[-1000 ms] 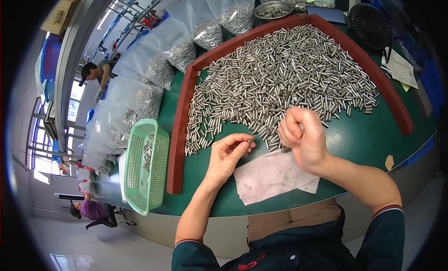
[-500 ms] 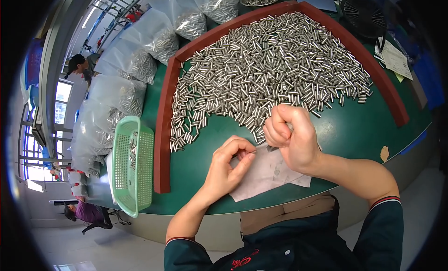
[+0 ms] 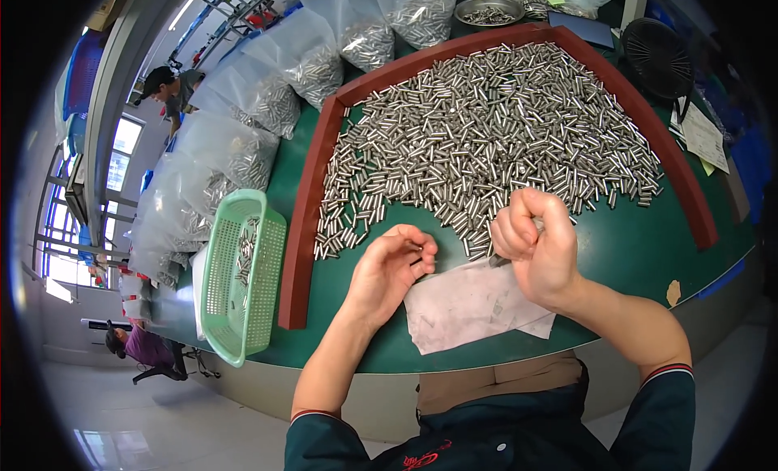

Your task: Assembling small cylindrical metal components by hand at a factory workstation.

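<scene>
A broad heap of short, shiny metal pins [image 3: 486,122] lies on the green tabletop. My right hand [image 3: 541,248] is closed in a fist over the right end of a stained, pale pink cloth [image 3: 462,305]. Grey metal pokes out below its fingers, apparently pins; how many is hidden. Beside the cloth's left end hovers my left hand [image 3: 385,276], palm turned inward. Its fingers are loosely curled with a gap between them, and nothing shows in them.
A dark red frame [image 3: 304,236] borders the heap. Left of it stands a green plastic basket [image 3: 271,297] with some pins inside. Clear bags of pins [image 3: 312,74] line the left and back. A black fan [image 3: 656,57] and a metal bowl [image 3: 489,23] stand behind. Two people are farther left.
My left hand has loosened, its thumb and fingers no longer nearly meeting, uncovering more cloth. My right fist stays closed. The whole view has shifted slightly.
</scene>
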Available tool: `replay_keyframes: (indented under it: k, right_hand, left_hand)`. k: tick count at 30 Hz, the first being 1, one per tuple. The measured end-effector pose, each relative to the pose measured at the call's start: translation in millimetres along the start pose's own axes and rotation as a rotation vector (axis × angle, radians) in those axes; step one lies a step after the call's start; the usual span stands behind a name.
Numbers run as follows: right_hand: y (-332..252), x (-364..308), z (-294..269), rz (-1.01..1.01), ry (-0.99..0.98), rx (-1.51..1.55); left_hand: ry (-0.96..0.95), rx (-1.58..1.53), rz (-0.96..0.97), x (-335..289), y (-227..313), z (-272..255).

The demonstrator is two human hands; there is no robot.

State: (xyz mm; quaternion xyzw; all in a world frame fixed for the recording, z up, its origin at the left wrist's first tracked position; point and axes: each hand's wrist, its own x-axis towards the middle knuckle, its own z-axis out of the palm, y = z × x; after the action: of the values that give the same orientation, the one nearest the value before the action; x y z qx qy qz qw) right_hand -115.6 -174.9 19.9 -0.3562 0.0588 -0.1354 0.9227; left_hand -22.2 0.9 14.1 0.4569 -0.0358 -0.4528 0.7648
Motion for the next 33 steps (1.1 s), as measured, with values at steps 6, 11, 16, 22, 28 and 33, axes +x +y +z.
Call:
replay_keyframes:
  k: [6, 11, 16, 22, 28, 33]
  right_hand:
    - [0.4, 2.1, -2.0, 0.008, 0.006, -0.002]
    - [1.1, 2.3, -1.3, 0.009, 0.014, -0.012]
    - [0.8, 2.3, -2.0, -0.005, 0.015, -0.031]
    - [0.2, 1.6, -2.9, -0.013, 0.019, -0.036]
    - [-1.1, 0.9, -0.9, 0.0, 0.012, -0.05]
    - [-0.3, 2.3, -1.1, -0.004, 0.008, -0.042]
  left_hand:
    - [0.297, 1.007, 0.521, 26.7, -7.0, 3.8]
    - [0.284, 1.371, 0.717, 42.6, -11.7, 2.0]
    - [0.25, 1.485, 0.546, 37.1, -4.9, 7.8]
    - [0.173, 1.291, 0.48, 25.4, -10.6, 7.7]
    - [0.108, 1.053, 0.442, 24.0, -14.2, -1.3]
    - [0.083, 0.958, 0.452, 23.3, -11.2, -0.6]
